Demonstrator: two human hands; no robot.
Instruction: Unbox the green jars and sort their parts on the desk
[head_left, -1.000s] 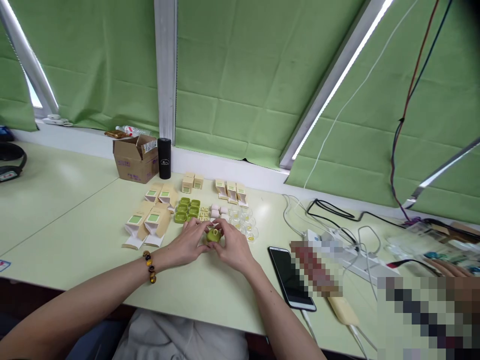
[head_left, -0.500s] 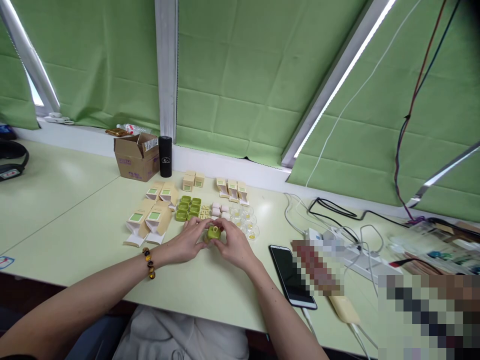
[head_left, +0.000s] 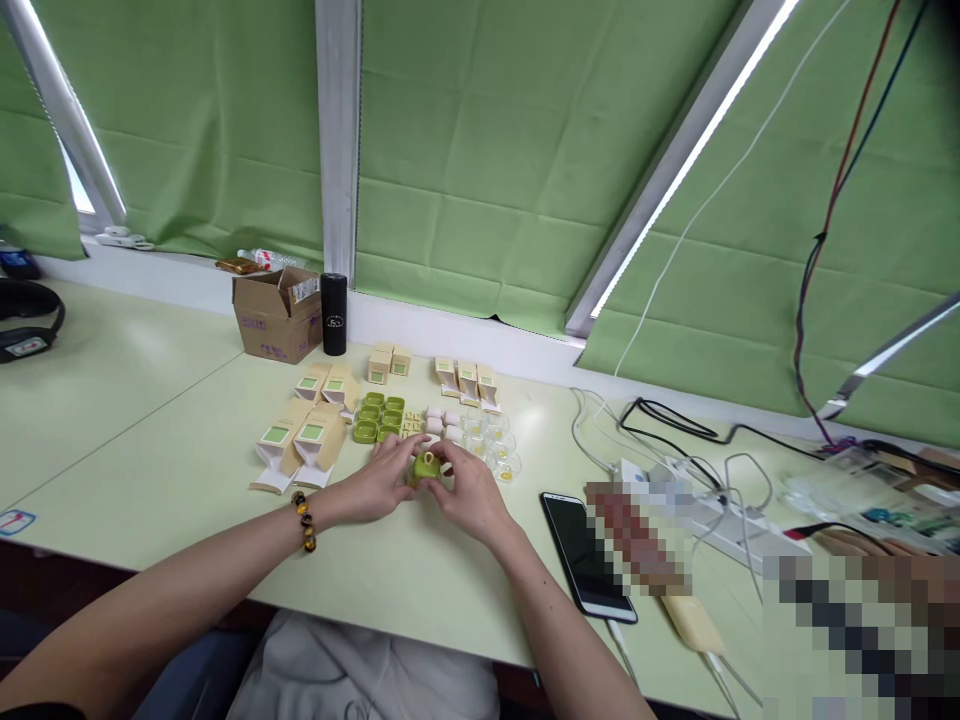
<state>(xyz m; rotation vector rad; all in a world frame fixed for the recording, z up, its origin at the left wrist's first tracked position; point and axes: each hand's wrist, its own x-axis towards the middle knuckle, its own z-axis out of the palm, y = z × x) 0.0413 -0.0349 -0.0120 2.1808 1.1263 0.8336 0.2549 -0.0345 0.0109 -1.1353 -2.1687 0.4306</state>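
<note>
Green plastic case [head_left: 427,466], small and rounded with a pale ring showing on its top, sits between both hands just above the pale green tabletop [head_left: 150,440], near the middle of the head view. The left hand [head_left: 379,482], with a bead bracelet [head_left: 304,520] on its wrist, closes its fingertips on the case's left side; the right hand [head_left: 471,490] pinches it from the right, fingers curled narrow around it.

Just beyond the hands lies a cluster of more green plastic cases [head_left: 379,417] in rows, with small pink blocks [head_left: 442,420] and clear plastic cups [head_left: 491,445] to their right. Tan cardboard sleeves with green windows [head_left: 300,440] lie flat to the left of the cluster, and smaller tan boxes [head_left: 465,380] stand in a row behind it. Farther back, an open brown cardboard carton [head_left: 274,315] stands beside a black cylinder flask [head_left: 334,314], both close to the window ledge.

To the right of the right forearm a black smartphone [head_left: 589,555] lies face up, and past it a white power strip [head_left: 712,510] rests among tangled cables.
</note>
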